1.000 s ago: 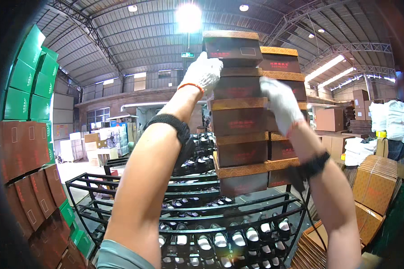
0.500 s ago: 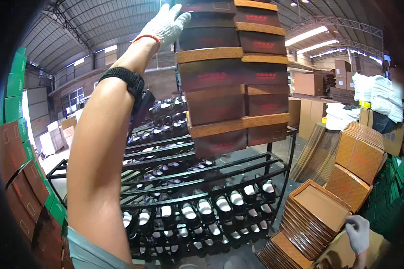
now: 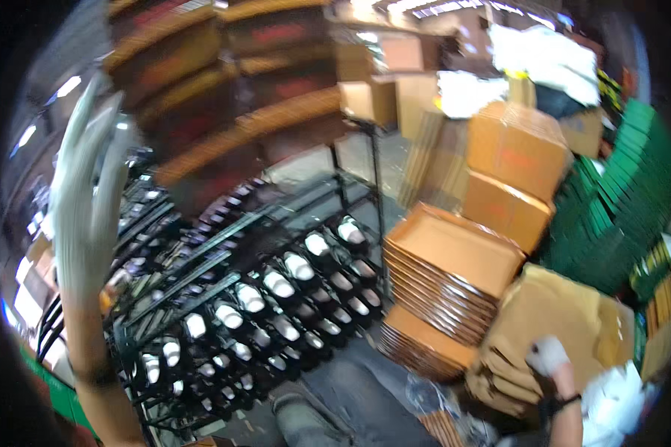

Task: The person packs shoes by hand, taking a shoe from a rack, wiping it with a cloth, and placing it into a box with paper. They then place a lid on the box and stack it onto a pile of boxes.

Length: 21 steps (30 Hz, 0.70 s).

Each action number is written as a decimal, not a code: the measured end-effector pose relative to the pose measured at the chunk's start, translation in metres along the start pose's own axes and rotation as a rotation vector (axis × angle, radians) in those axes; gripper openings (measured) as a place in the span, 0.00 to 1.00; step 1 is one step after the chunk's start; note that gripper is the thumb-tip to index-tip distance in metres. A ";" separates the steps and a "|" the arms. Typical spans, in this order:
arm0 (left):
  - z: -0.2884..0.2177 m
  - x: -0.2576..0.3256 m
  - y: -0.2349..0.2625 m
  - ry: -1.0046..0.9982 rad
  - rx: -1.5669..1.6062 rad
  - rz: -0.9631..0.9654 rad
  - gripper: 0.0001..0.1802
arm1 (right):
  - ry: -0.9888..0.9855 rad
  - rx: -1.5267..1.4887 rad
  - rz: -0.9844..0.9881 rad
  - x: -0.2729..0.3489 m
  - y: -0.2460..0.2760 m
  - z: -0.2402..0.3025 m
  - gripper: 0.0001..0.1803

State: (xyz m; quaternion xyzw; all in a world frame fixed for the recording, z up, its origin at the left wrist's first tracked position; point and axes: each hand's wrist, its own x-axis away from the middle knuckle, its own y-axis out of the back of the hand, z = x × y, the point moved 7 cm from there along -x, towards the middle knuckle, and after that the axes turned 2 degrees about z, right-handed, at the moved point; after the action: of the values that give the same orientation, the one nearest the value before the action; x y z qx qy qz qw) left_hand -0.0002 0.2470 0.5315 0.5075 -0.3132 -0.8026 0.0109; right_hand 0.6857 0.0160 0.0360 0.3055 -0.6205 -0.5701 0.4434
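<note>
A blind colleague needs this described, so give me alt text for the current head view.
A white-gloved right hand is over brown paper-like sheets at lower right, while the white-gloved left hand, fingers extended, is raised near blurred, stacked brown boxes. Between them, a black rack holds rows of dark shoes beside stacked tan tray-like pieces.

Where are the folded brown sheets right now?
In the head view, the brown sheets lie at lower right, just by the right hand and right of the stacked orange trays.
</note>
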 end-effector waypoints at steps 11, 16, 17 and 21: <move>-0.136 0.686 0.030 1.267 -0.250 1.101 0.31 | 0.215 -0.182 0.017 -0.012 0.022 0.071 0.17; -0.150 0.735 0.025 1.230 -0.484 0.610 0.21 | 0.273 -0.145 -0.244 -0.023 0.005 0.004 0.13; -0.155 0.706 0.037 1.254 -0.431 0.452 0.18 | 0.244 -0.216 -0.236 -0.019 0.007 0.012 0.11; -0.206 0.564 0.050 0.957 0.009 0.201 0.12 | 0.017 -0.528 -0.198 -0.035 -0.004 -0.041 0.12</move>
State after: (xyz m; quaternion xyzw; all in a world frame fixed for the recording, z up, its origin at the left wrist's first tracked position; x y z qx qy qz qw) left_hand -0.1194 -0.0832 0.0421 0.7869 -0.3240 -0.4728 0.2287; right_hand 0.7370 0.0283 0.0235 0.2433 -0.4137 -0.7500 0.4552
